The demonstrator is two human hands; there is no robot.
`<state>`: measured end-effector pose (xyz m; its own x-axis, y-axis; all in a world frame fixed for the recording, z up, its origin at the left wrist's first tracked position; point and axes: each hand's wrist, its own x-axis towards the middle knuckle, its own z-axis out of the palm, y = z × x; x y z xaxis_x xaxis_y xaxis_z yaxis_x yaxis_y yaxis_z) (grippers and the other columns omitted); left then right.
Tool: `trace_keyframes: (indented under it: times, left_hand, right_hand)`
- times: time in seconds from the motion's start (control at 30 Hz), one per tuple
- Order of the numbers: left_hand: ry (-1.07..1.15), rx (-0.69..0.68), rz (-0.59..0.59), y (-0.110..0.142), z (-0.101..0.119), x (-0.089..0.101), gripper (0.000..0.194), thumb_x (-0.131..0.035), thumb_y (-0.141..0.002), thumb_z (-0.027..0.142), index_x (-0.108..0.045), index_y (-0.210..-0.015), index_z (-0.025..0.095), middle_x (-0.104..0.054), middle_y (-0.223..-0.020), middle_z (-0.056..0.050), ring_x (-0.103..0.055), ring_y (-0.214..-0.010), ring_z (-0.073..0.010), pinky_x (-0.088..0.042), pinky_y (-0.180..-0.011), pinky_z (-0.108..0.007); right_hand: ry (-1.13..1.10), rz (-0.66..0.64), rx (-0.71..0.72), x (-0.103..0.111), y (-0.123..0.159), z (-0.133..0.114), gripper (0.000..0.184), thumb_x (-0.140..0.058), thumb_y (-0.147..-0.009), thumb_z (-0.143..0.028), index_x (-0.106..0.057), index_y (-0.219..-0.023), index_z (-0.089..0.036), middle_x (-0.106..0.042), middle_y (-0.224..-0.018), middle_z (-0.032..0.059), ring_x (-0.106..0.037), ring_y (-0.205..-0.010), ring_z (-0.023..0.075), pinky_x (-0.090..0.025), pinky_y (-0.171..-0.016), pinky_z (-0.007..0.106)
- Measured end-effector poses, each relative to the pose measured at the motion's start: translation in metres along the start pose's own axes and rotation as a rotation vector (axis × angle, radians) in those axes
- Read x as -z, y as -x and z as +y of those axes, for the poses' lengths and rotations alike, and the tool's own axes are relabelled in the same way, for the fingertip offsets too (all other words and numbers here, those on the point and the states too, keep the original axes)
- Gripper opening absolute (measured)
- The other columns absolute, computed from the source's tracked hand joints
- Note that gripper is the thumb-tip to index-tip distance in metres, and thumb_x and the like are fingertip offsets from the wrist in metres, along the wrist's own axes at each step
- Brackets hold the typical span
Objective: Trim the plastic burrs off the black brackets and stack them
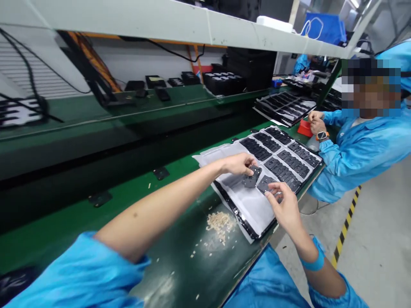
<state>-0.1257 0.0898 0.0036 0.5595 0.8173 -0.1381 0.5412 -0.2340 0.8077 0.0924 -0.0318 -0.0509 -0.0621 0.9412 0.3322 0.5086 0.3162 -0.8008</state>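
My left hand (238,164) pinches the upper end of a dark flat plate (250,179) with small holes. It is over the bare part of a tray lined with white sheet (253,209). Close by on the right, my right hand (287,205) has thumb and fingers closed around the edge of another dark flat plate (264,184). Both plates are tilted, near each other and low over the sheet. Rows of similar black plates (282,167) lie overlapping on the far part of the tray.
A pile of small pale bits (220,224) lies on the green bench (180,252) before the tray. A co-worker's hands (316,123) hold something near a red object (305,128). A shelf beam (180,23) crosses above. Another tray (285,107) stands farther back.
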Motion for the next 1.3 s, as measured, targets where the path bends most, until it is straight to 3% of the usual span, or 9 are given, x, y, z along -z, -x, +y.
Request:
trace_keyframes:
  times: [0.1, 0.2, 0.4, 0.57, 0.73, 0.87, 1.03, 1.1, 1.3]
  left_hand:
    - [-0.180, 0.021, -0.081, -0.044, 0.007, -0.008, 0.026, -0.077, -0.068, 0.012, -0.072, -0.094, 0.015, -0.074, -0.074, 0.000, -0.068, -0.070, -0.0178, -0.051, -0.064, -0.025]
    - [-0.357, 0.029, -0.101, -0.060, 0.014, -0.017, 0.030, -0.081, -0.066, 0.010, -0.073, -0.094, 0.017, -0.077, -0.081, -0.002, -0.070, -0.077, -0.0202, -0.052, -0.068, -0.025]
    - [-0.604, 0.029, 0.027, -0.034, 0.023, -0.027, 0.033, -0.073, -0.087, 0.016, -0.066, -0.118, 0.017, -0.072, -0.121, -0.016, -0.069, -0.113, -0.0338, -0.053, -0.091, -0.038]
    - [-0.686, 0.053, -0.003, -0.006, 0.025, -0.040, 0.033, -0.080, -0.087, 0.032, -0.064, -0.112, 0.015, -0.070, -0.113, -0.016, -0.071, -0.103, -0.0344, -0.055, -0.086, -0.039]
    - [-0.719, 0.039, -0.006, 0.004, 0.027, -0.045, 0.028, -0.068, -0.088, 0.013, -0.062, -0.115, 0.014, -0.065, -0.117, -0.014, -0.071, -0.098, -0.0284, -0.057, -0.084, -0.036]
    - [-0.750, 0.042, 0.022, 0.008, 0.030, -0.050, 0.025, -0.055, -0.091, 0.005, -0.062, -0.114, 0.012, -0.063, -0.119, -0.016, -0.069, -0.100, -0.0281, -0.058, -0.086, -0.038]
    - [-0.791, 0.042, 0.052, 0.011, 0.022, -0.048, 0.016, -0.065, -0.097, 0.023, -0.066, -0.107, 0.011, -0.061, -0.125, -0.020, -0.059, -0.122, -0.0362, -0.055, -0.100, -0.044]
    - [-0.799, 0.070, 0.069, 0.011, 0.019, -0.048, 0.020, -0.065, -0.099, 0.028, -0.066, -0.110, 0.011, -0.063, -0.121, -0.019, -0.062, -0.117, -0.0345, -0.056, -0.100, -0.044]
    - [-0.846, 0.163, 0.148, 0.009, 0.020, -0.062, 0.023, -0.052, -0.103, 0.021, -0.064, -0.116, 0.007, -0.065, -0.114, -0.020, -0.065, -0.111, -0.0331, -0.056, -0.097, -0.042]
  right_hand:
    - [0.067, 0.031, 0.013, 0.008, -0.010, 0.018, 0.012, -0.060, -0.094, -0.021, -0.069, -0.102, -0.018, -0.069, -0.098, 0.0090, -0.066, -0.084, 0.0237, -0.054, -0.073, 0.036]
    - [0.110, 0.007, 0.039, 0.002, -0.017, 0.029, 0.015, -0.059, -0.092, -0.015, -0.071, -0.100, -0.020, -0.070, -0.101, 0.0105, -0.066, -0.093, 0.0268, -0.055, -0.082, 0.040]
    - [0.186, -0.094, 0.100, -0.005, -0.032, 0.042, 0.025, -0.056, -0.095, -0.011, -0.074, -0.110, -0.021, -0.069, -0.117, 0.0144, -0.060, -0.113, 0.0322, -0.051, -0.102, 0.051]
    - [0.233, -0.165, 0.149, -0.009, -0.048, 0.044, 0.034, -0.054, -0.097, -0.011, -0.074, -0.124, -0.017, -0.068, -0.133, 0.0189, -0.054, -0.122, 0.0375, -0.047, -0.102, 0.058]
    - [0.240, -0.228, 0.205, -0.013, -0.053, 0.043, 0.043, -0.051, -0.096, -0.006, -0.071, -0.131, -0.020, -0.073, -0.132, 0.0133, -0.058, -0.118, 0.0345, -0.048, -0.102, 0.054]
    - [0.246, -0.222, 0.222, -0.014, -0.057, 0.045, 0.046, -0.049, -0.097, -0.005, -0.067, -0.137, -0.019, -0.074, -0.131, 0.0132, -0.062, -0.118, 0.0318, -0.048, -0.102, 0.050]
    - [0.287, -0.182, 0.231, -0.019, -0.068, 0.049, 0.038, -0.052, -0.099, -0.006, -0.069, -0.131, -0.018, -0.069, -0.136, 0.0144, -0.060, -0.124, 0.0306, -0.046, -0.104, 0.046]
    - [0.322, -0.163, 0.223, -0.023, -0.073, 0.049, 0.033, -0.055, -0.100, -0.009, -0.071, -0.127, -0.017, -0.068, -0.132, 0.0157, -0.059, -0.120, 0.0327, -0.047, -0.101, 0.048]
    - [0.394, -0.150, 0.207, -0.027, -0.075, 0.050, 0.021, -0.058, -0.102, -0.016, -0.073, -0.117, -0.020, -0.068, -0.116, 0.0136, -0.056, -0.109, 0.0335, -0.048, -0.095, 0.050]
